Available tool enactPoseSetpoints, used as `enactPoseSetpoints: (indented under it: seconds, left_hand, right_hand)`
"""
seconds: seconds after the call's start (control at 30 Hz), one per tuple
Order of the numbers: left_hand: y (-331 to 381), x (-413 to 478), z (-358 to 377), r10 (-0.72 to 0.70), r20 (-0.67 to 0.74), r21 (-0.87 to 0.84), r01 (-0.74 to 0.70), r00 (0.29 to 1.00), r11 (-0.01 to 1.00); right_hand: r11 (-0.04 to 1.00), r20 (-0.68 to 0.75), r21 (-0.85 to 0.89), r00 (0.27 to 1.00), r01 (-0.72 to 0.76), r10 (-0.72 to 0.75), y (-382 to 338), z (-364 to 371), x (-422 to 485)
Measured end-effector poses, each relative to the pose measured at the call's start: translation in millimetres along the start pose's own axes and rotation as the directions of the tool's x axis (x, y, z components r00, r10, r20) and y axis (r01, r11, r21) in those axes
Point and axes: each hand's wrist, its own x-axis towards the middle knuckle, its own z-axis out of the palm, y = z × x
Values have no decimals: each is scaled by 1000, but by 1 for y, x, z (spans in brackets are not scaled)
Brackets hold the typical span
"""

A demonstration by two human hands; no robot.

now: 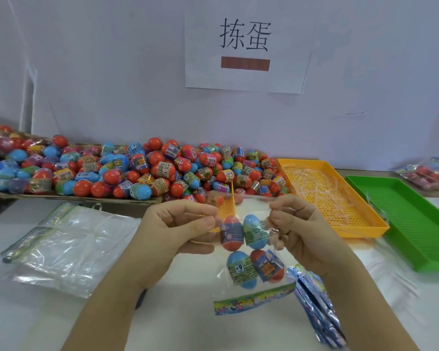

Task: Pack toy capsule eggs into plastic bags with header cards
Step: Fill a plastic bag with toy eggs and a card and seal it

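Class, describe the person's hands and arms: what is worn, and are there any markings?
The left hand and right hand are bare, with no gloves. The left forearm and right forearm show no sleeve down to the picture's edge, and no markings. Whether a ring is worn on the fingers is too small to tell.

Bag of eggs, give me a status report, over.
Top edge of bag pinched by left hand and right hand. Four eggs inside, header card hanging at the bottom. Stack of blue packets lies close on its right.
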Motion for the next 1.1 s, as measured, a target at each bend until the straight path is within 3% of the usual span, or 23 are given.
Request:
enactPoseSetpoints:
  seconds: [0.3, 0.6, 0.87, 1.1]
  left_hand:
    - [0, -4, 4, 87, 9, 44, -87, 996, 995]
    - [6, -12, 7, 219, 114, 124, -232, 969, 965]
    - [7, -11, 6, 212, 137, 163, -233, 968, 959]
    - [5, -10, 8, 228, 118, 175, -247, 966, 953]
  right_hand:
    - [999, 18, -25, 999, 28, -27, -4, -7, -3]
    - [997, 160, 6, 984, 82, -82, -9, -12, -7]
    - [996, 272, 18, 958, 88, -89, -12, -11, -6]
    - [991, 269, -51, 958, 121, -103, -17, -12, -10]
